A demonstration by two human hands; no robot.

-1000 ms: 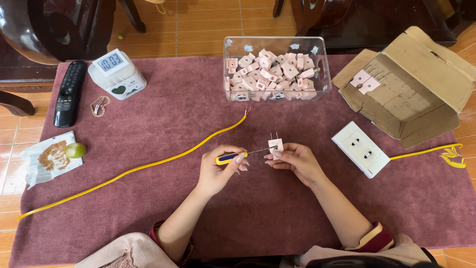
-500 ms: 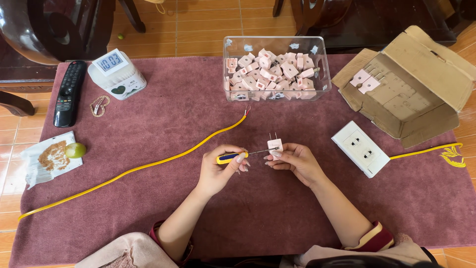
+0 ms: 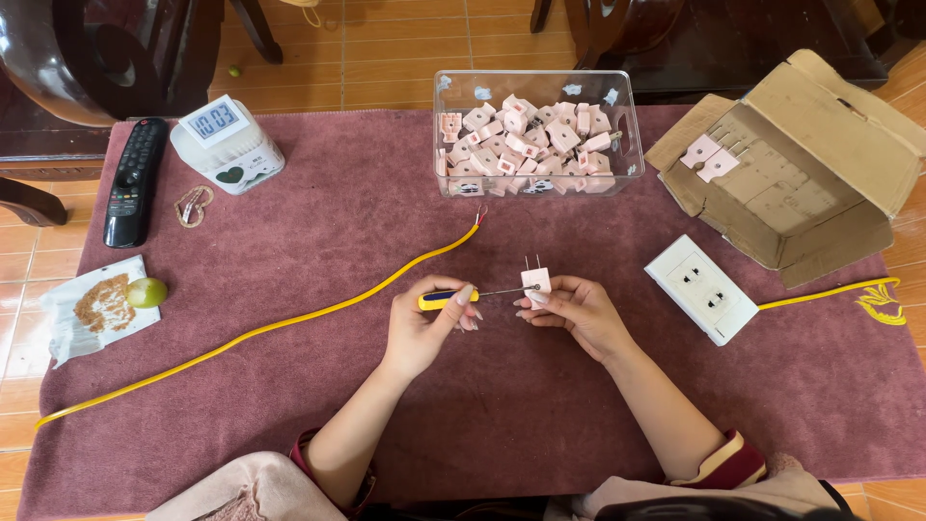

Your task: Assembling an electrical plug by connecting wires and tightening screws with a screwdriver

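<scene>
Home rm: TV remote (image 3: 133, 179), wood chairs (image 3: 87, 58), tile floor (image 3: 328, 48).

The left hand (image 3: 424, 323) grips a yellow-handled screwdriver (image 3: 453, 298), its thin tip touching a small pink plug (image 3: 535, 283) that the right hand (image 3: 571, 314) holds with prongs up. A yellow cable (image 3: 289, 323) lies on the maroon cloth (image 3: 367, 193), near a clear box of plugs (image 3: 533, 135).
</scene>
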